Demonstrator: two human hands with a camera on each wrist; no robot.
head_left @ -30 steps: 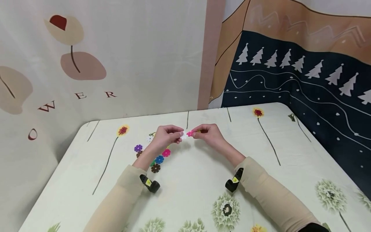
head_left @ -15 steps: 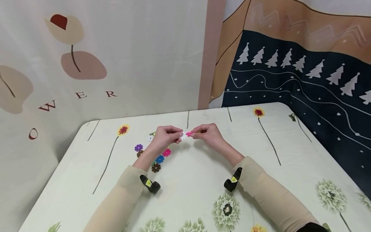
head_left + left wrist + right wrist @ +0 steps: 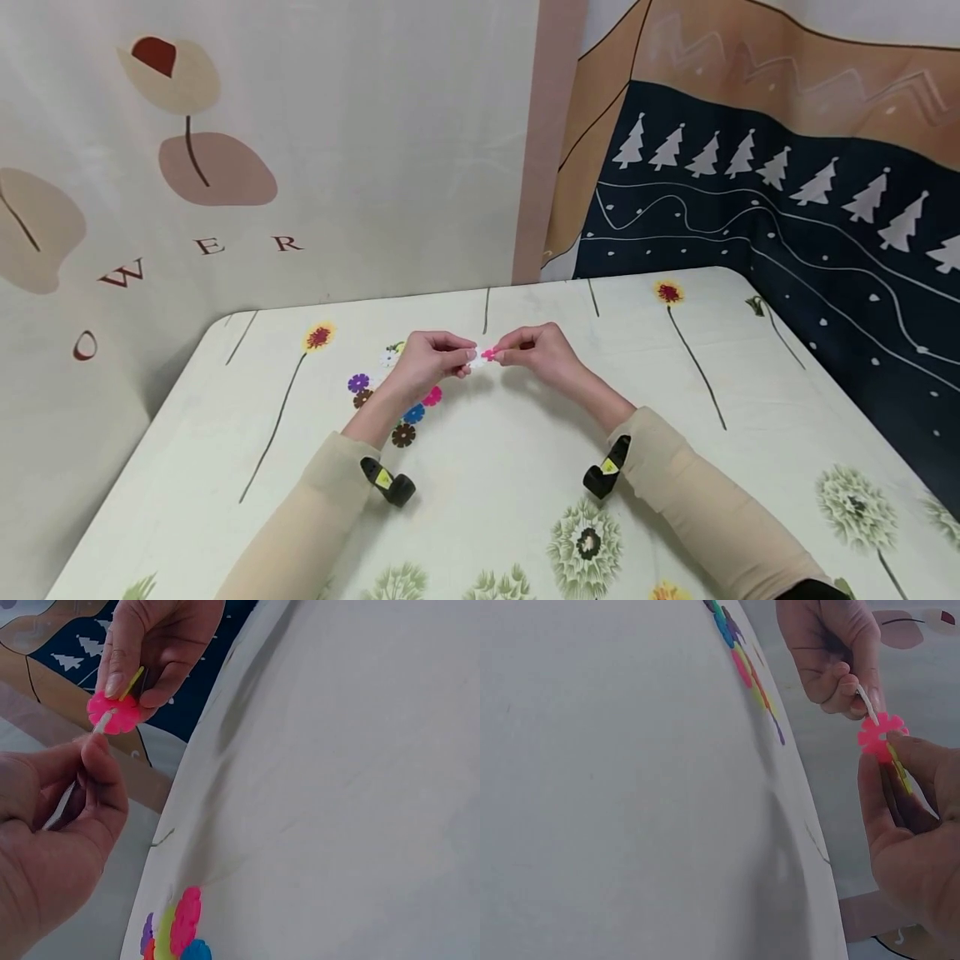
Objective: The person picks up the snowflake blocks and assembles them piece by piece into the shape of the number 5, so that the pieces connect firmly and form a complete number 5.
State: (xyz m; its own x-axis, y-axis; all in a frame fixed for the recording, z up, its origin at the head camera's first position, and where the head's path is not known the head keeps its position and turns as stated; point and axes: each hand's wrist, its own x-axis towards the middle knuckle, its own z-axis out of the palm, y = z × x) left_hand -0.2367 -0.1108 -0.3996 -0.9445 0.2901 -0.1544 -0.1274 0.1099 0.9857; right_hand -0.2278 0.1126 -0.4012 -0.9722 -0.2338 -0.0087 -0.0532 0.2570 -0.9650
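Above the table, my left hand pinches a white notched disc between thumb and fingers. Facing it, my right hand pinches a pink flower-shaped disc. In the right wrist view the edge of the white disc meets the pink disc at an angle. A yellow-green disc, seen edge-on, joins the pink one on the side by my right fingers. The left wrist view shows the same pink disc touching the white piece's tip.
Several coloured flower discs lie on the table beyond and beside my left wrist, among them purple, blue, brown and pink. The flower-printed tablecloth reaches back to hanging curtains.
Both hands have come slightly lower in the head view, towards me. The white and pink discs stay pinched and close against each other.
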